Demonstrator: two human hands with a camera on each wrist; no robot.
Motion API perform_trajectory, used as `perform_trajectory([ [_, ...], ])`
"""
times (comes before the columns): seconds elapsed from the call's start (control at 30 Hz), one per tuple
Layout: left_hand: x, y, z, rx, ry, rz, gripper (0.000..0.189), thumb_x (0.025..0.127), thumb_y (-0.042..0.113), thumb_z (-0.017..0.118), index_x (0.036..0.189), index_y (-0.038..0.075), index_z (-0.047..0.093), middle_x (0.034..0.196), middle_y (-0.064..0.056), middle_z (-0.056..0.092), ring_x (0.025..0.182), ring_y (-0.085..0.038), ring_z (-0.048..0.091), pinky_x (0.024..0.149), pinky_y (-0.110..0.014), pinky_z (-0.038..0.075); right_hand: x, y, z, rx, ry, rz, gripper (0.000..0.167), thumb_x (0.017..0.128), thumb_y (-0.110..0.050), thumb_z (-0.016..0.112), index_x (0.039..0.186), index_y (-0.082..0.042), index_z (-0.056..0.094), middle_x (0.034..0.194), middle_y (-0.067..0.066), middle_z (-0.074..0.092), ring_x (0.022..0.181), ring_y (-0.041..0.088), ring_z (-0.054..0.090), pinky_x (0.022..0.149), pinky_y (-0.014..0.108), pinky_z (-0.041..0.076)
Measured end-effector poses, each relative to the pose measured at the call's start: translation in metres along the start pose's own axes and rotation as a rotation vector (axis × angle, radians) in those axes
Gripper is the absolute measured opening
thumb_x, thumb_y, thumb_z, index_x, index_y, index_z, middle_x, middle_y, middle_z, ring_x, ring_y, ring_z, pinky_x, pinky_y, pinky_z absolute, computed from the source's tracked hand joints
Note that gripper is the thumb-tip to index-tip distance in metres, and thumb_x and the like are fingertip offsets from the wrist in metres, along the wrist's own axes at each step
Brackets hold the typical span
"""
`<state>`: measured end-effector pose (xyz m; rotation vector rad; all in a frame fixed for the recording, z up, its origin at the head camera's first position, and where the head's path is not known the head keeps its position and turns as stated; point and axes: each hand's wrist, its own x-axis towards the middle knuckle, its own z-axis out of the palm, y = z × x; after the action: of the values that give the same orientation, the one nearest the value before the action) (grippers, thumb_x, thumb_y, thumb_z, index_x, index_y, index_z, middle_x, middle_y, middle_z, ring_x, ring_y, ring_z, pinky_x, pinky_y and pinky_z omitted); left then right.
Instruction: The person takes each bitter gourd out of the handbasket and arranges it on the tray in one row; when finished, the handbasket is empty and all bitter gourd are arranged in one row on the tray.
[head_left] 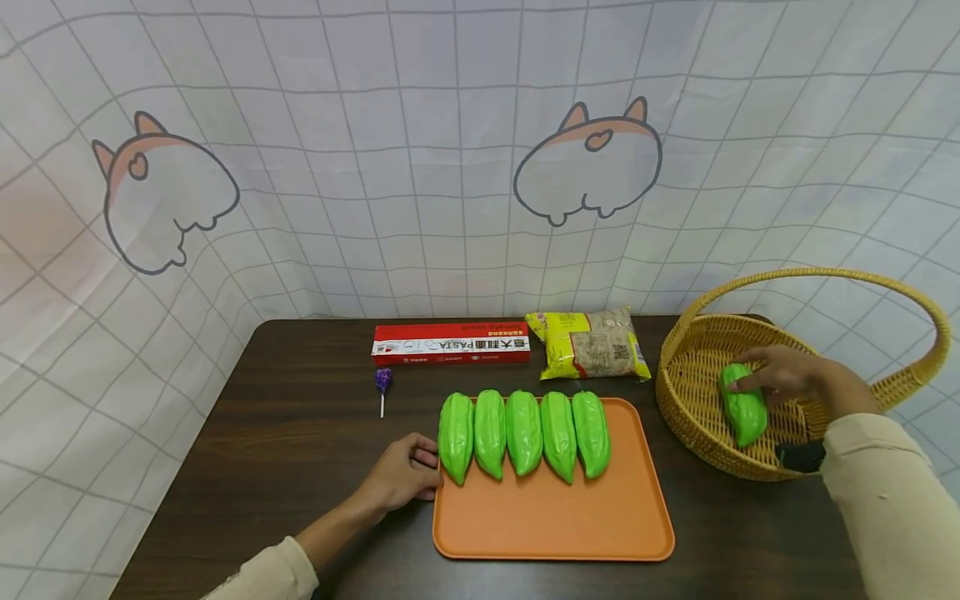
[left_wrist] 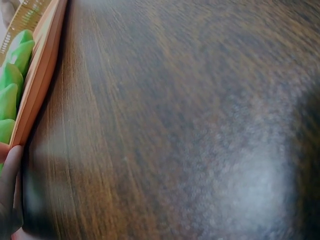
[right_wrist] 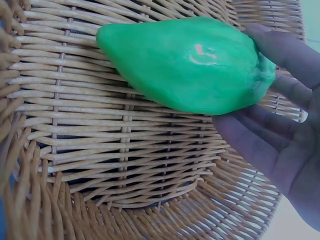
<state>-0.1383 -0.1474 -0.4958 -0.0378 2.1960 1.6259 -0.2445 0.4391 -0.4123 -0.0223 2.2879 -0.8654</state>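
In the head view my right hand (head_left: 783, 379) reaches into a wicker basket (head_left: 690, 358). It holds a glossy green papaya (right_wrist: 185, 65) by its stem end, thumb on one side and fingers on the other, while the pointed end faces away from the palm. Several similar green papayas (head_left: 523, 433) lie in a row along the far side of an orange tray (head_left: 555, 525). My left hand (head_left: 405, 475) grips the left edge of that tray, and the left wrist view catches its fingers (left_wrist: 11, 185) right at the rim.
Behind the tray lie a red pasta box (head_left: 450, 343) and a yellow snack-like bag (head_left: 592, 343). A purple lollipop (head_left: 383, 383) is left of them. Inside the basket, under the right forearm, sits a dark object (head_left: 798, 456). The basket's tall handle (head_left: 825, 273) arches over the right side.
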Motion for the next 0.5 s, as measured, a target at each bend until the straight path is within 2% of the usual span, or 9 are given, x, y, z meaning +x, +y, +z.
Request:
perform_trajectory([
  [0.13, 0.0002, -0.0006, 0.0001, -0.001, -0.002, 0.002, 0.049, 0.076, 0.001, 0.073, 0.121, -0.006, 0.055, 0.105, -0.016, 0.059, 0.081, -0.018, 0.066, 0.067, -0.035, 0.064, -0.0032, -0.001, 0.0001, -0.01, 0.027, -0.015, 0.085, 0.097, -0.03, 0.066, 0.15, 0.018, 0.017, 0.123, 0.032, 0.053, 0.099, 0.023, 0.067, 0.09, 0.047, 0.06],
  [0.5, -0.0011, 0.0009, 0.0005, 0.0, -0.002, -0.003, 0.049, 0.076, 0.001, 0.073, 0.121, -0.005, 0.055, 0.106, -0.017, 0.06, 0.081, -0.018, 0.067, 0.067, -0.036, 0.064, -0.0105, -0.0096, 0.0012, -0.051, 0.081, -0.079, 0.083, 0.1, -0.034, 0.062, 0.151, 0.015, 0.018, 0.139, 0.047, 0.035, 0.109, 0.034, 0.066, 0.091, 0.047, 0.06],
])
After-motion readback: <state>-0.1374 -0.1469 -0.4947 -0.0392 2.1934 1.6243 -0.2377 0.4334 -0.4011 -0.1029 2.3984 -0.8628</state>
